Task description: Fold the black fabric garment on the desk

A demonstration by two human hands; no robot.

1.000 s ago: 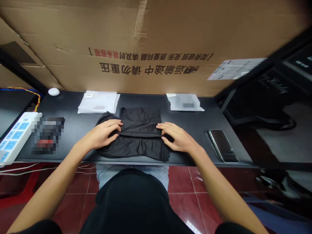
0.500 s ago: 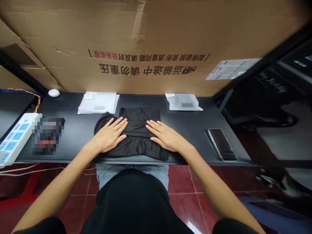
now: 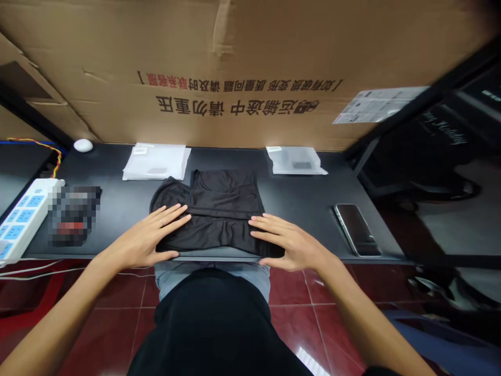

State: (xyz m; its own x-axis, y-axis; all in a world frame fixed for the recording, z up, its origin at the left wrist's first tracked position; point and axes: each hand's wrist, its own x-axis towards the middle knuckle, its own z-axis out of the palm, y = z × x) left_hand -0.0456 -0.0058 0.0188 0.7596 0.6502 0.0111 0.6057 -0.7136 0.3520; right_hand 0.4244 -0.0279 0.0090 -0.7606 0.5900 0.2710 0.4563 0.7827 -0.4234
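Note:
A black cloth garment (image 3: 219,201) lies partly folded on the dark table, close to its front edge. My left hand (image 3: 151,235) touches the cloth's left side, fingers spread over it and thumb near the table edge. At the lower right of the cloth is my right hand (image 3: 287,240), its fingers apart and their tips on the fabric, the thumb at the edge. Neither hand grasps the cloth; it stays flat with a few wrinkles.
Behind the cloth, two white packets (image 3: 156,162) (image 3: 295,160) lie before a large cardboard box (image 3: 242,47). A phone (image 3: 357,230) lies at right. At left are a power strip (image 3: 23,219), a blurred-out item (image 3: 74,215) and a white oval object (image 3: 83,145).
Both hands have slid outward and nearer to my body, from the middle of the cloth to its lower corners. The view has shifted slightly.

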